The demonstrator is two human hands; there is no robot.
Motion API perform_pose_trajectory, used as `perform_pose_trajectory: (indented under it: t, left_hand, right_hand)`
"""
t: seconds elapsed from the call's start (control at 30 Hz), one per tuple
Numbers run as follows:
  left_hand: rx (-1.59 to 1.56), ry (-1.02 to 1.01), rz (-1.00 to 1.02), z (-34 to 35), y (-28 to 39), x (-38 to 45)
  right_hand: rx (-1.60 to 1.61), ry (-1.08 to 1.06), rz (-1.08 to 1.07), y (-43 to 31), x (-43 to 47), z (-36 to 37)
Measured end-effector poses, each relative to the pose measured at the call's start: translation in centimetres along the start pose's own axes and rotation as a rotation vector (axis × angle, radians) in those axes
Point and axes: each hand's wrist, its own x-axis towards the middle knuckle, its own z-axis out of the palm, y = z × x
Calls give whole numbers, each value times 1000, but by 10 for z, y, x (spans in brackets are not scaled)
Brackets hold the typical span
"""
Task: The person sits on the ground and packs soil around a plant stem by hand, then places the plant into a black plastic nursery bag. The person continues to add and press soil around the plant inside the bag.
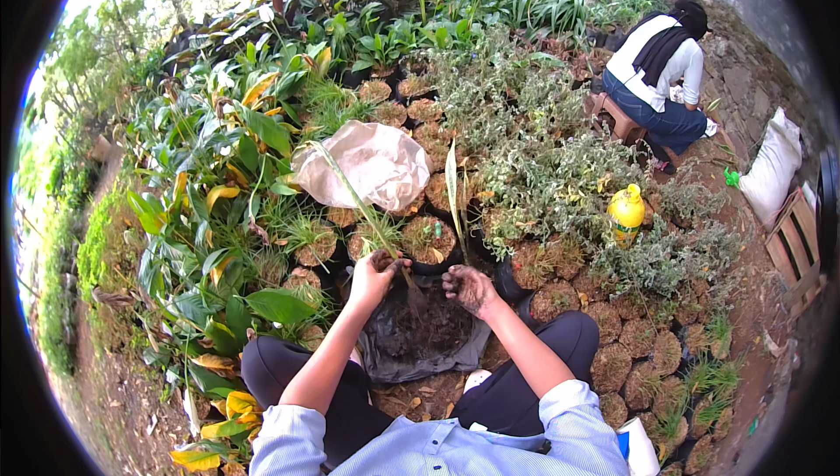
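My left hand (375,279), dark with soil, pinches the lower part of a long, thin plant cutting (351,194). Its leaf slants up and to the left, while its soil-covered roots (415,299) hang downward. Beneath both hands lies a black plastic sheet or bag (387,351) bearing loose dark soil (426,328). My right hand (470,290) is apart from the cutting, above the soil's right side. Its dirty fingers are curled in, with nothing visible in them. A variegated upright leaf (452,181) stands just beyond the right hand.
A crumpled translucent plastic bag (367,164) rests on potted plants ahead. Broad-leaved plants (197,279) crowd the left. Grey-green shrubs (525,128) and a yellow bottle (627,210) are to the right. A person (656,76) sits farther off near a white sack (774,161) and wooden crate (795,246).
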Motion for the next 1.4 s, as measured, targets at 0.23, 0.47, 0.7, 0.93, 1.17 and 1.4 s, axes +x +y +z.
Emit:
perform_pose_trajectory:
  t: [0.23,0.47,0.7,0.93,1.17,1.4]
  left_hand:
    - [-10,-14,-21,0,2,1]
    - [3,-1,4,0,-3,0]
    - [-21,-7,15,-2,-12,3]
    - [-26,-6,12,-1,-9,4]
    - [-28,0,13,-1,-8,4]
    - [-44,-11,-9,-4,-14,6]
  right_hand:
    - [-288,56,-88,1,-2,-7]
    - [-264,30,-76,-1,-6,10]
    - [-40,-61,78,-5,-3,1]
    - [-114,-188,-26,7,4,-18]
    - [-181,-113,-38,8,-3,-3]
    - [-266,-60,-30,4,-4,-1]
